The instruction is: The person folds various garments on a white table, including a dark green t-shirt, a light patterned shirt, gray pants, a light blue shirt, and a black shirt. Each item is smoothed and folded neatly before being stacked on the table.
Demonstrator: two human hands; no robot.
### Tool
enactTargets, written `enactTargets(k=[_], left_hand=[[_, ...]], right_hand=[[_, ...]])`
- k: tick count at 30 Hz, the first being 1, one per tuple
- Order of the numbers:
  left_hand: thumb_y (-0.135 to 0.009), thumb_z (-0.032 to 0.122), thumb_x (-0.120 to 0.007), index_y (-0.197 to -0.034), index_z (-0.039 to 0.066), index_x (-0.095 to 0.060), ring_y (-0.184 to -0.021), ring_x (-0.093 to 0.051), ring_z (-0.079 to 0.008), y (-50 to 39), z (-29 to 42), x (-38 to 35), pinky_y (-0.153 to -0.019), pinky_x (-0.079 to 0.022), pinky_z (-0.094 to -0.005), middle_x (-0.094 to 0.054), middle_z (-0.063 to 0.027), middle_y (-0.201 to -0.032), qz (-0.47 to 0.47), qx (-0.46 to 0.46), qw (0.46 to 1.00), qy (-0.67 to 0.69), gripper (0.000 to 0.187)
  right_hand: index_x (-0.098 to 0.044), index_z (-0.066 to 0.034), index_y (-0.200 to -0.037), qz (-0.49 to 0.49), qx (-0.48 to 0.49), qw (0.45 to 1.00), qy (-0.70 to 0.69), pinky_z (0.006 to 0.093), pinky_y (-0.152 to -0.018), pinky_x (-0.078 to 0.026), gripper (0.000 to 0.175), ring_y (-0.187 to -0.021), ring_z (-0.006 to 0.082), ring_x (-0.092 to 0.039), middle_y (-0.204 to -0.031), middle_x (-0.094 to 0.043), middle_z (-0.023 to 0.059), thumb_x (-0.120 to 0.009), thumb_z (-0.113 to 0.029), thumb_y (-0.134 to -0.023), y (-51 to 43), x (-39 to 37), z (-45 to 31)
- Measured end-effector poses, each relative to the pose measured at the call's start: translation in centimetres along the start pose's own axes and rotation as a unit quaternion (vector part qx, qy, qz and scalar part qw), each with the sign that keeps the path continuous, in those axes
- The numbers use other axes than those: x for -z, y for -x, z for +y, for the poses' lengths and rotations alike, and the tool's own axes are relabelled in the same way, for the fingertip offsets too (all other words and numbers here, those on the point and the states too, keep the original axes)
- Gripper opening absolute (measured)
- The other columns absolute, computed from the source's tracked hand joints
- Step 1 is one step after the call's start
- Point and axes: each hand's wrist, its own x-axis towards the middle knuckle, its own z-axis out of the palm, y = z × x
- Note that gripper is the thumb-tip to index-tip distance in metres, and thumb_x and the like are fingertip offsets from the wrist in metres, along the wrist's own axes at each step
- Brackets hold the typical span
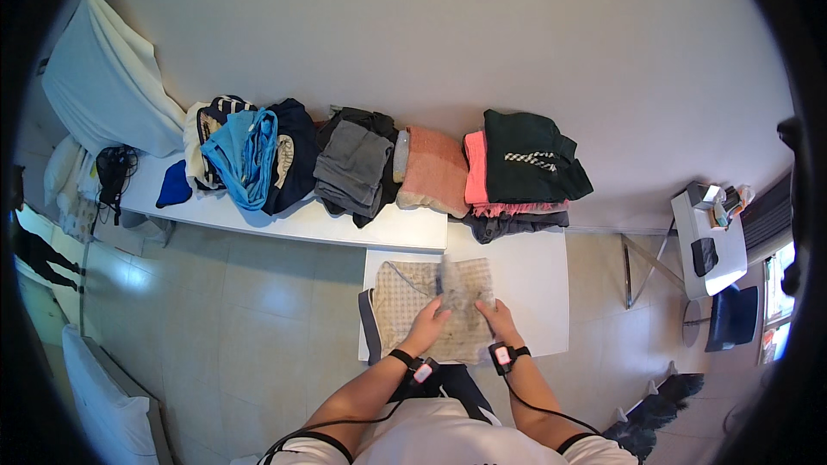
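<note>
A beige checked cloth [404,303] lies spread on the low white table in front of me, with a dark navy edge [369,329] showing along its left side. Over its right half is a smaller greyish, patterned cloth [460,290], blurred by motion. My left hand [428,324] pinches the lower left of this grey cloth. At its lower right, my right hand [499,321] grips it between thumb and fingers. Both hands wear a black wrist strap with a small device. The blur hides how the grey cloth is folded.
Along the wall sit light-blue garments [242,158], folded grey trousers [354,165], a pinkish-orange knit [436,165] and a dark green hooded top [530,158] on a pile. A black fan [116,171] stands far left. Cables run from my wrists. A desk [711,245] stands right.
</note>
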Motion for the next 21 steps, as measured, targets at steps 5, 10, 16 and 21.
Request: enactTargets(k=[5,10,16,21], left_hand=[[-0.096,0.017,-0.055,-0.141,0.001,-0.04,-0.123,-0.052,-0.0355,-0.9,-0.9,-1.4,-0.099,-0.042,-0.0387,-0.053,-0.0242,-0.133,0.09,0.062,0.985,-0.132,0.05],[-0.091,0.012,-0.06,-0.139,-0.001,-0.039,-0.119,-0.052,-0.0405,-0.8,-1.4,-1.6,-0.098,-0.043,-0.0434,-0.054,-0.0262,-0.128,0.144,0.046,0.965,-0.215,0.054],[-0.079,0.022,-0.078,-0.144,-0.008,-0.018,-0.124,-0.045,-0.0439,0.9,-0.7,-1.8,-0.103,-0.04,-0.045,-0.038,-0.0317,-0.137,0.069,0.096,0.956,-0.269,0.093],[-0.077,0.022,-0.078,-0.146,-0.005,-0.019,-0.117,-0.049,-0.043,2.0,1.3,-1.9,-0.099,-0.043,-0.0435,-0.038,-0.0307,-0.133,0.047,0.156,0.919,-0.36,0.095]], right_hand=[[-0.057,0.0011,-0.115,-0.041,-0.08,0.989,-0.117,0.0334,-0.075,-0.052,0.048,-0.09,0.0179,-0.063,-0.102,-0.066,0.0083,-0.075,-0.032,-0.085,-0.8,3.3,0.8],[-0.048,0.0029,-0.126,-0.048,-0.064,0.997,-0.009,0.0348,-0.081,-0.052,0.06,-0.1,0.0199,-0.062,-0.113,-0.063,0.0106,-0.08,-0.015,-0.079,-2.3,3.7,1.6],[-0.054,0.0049,-0.117,-0.055,-0.002,0.998,0.03,0.0337,-0.08,-0.052,0.051,-0.094,0.0194,-0.063,-0.11,-0.065,0.012,-0.08,-0.007,-0.075,-3.0,3.8,2.7],[-0.059,0.0022,-0.116,-0.007,0.054,0.996,0.075,0.0348,-0.078,-0.051,0.044,-0.09,0.0209,-0.064,-0.102,-0.069,0.0117,-0.074,-0.003,-0.075,-0.1,3.0,-0.5]])
